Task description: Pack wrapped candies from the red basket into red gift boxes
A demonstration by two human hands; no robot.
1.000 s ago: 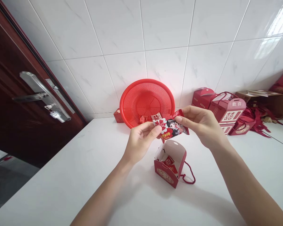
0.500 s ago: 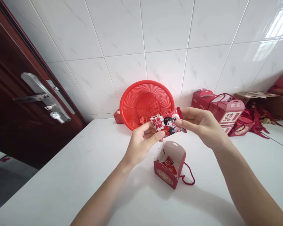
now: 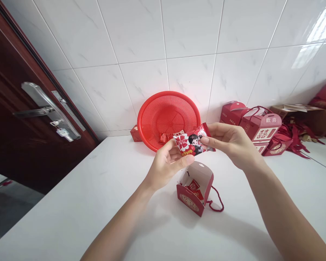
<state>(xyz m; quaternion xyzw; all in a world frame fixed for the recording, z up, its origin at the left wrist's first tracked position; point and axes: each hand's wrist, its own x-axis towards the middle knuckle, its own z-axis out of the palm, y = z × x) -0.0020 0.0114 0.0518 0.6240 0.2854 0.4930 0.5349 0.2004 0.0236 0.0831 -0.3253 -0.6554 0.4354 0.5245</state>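
A red candy packet (image 3: 196, 140) with a cartoon figure is held up between both hands. My left hand (image 3: 165, 165) grips its left and lower edge, thumb in front. My right hand (image 3: 230, 145) pinches its right end between thumb and fingers. Just below the hands, an open red gift box (image 3: 191, 199) stands on the white table, flaps up, with small red packets (image 3: 195, 186) inside. A dark red cord handle (image 3: 217, 208) hangs out at the box's right side.
Behind the hands, a red plastic basket (image 3: 149, 108) leans against the tiled wall with red packets in it. Closed red boxes (image 3: 260, 127), ribbons (image 3: 295, 139) and a cardboard box (image 3: 319, 117) stand at the right. A door with a handle (image 3: 49, 108) is at the left.
My left thumb has moved slightly right and down along the packet, showing more of its printed lettering. The packet stays in both hands.
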